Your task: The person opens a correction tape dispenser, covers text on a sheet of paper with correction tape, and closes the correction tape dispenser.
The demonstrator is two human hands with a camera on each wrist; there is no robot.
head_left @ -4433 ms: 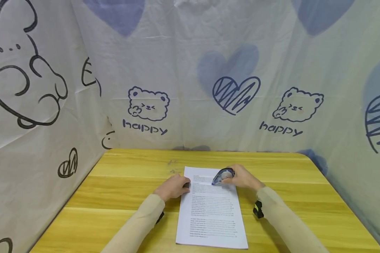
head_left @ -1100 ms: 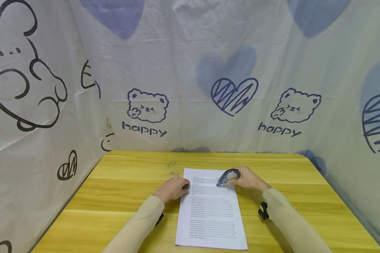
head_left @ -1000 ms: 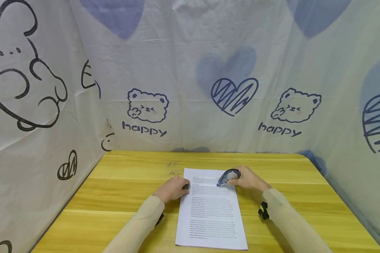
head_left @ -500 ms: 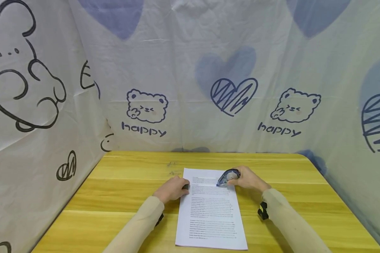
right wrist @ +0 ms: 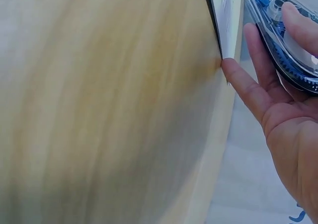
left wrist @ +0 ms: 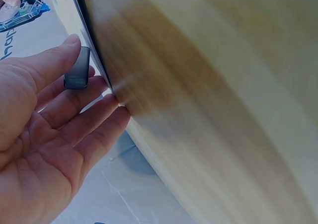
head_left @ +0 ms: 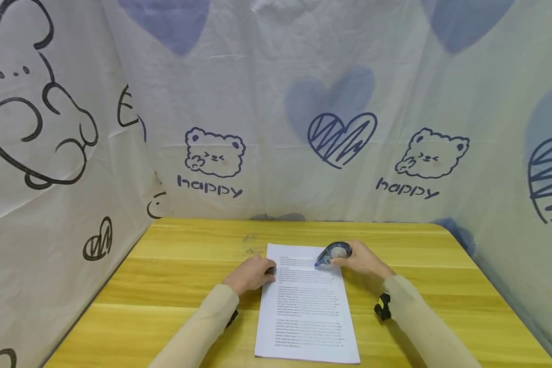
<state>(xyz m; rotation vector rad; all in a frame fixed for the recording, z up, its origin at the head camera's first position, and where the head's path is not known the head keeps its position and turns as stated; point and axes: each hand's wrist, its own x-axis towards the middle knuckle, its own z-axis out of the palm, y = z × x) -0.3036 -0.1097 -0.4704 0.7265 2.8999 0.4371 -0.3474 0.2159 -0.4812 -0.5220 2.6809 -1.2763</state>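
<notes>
My right hand [head_left: 362, 259] grips a blue, see-through correction tape dispenser [head_left: 332, 254] between thumb and fingers. Its pointed blue tip is at the upper right of the printed text; whether it touches the paper cannot be told. In the right wrist view, one finger reaches the edge of the sheets. A stack of printed paper [head_left: 305, 312] lies flat under both hands. At its left edge, my left hand [head_left: 250, 274] pinches a small dark cap-like piece [left wrist: 78, 71] between thumb and index finger. The other left fingers touch the table beside the paper.
The wooden table [head_left: 175, 286] has faint grey marks [head_left: 250, 250] behind the paper. A white cloth [head_left: 267, 102] with hearts and bear drawings hangs behind it and along both sides. Black bands sit on both wrists.
Over the last few seconds my right hand has shifted right along the upper text with the dispenser. In the last half second the dispenser has risen and tilted slightly. My left hand stays put.
</notes>
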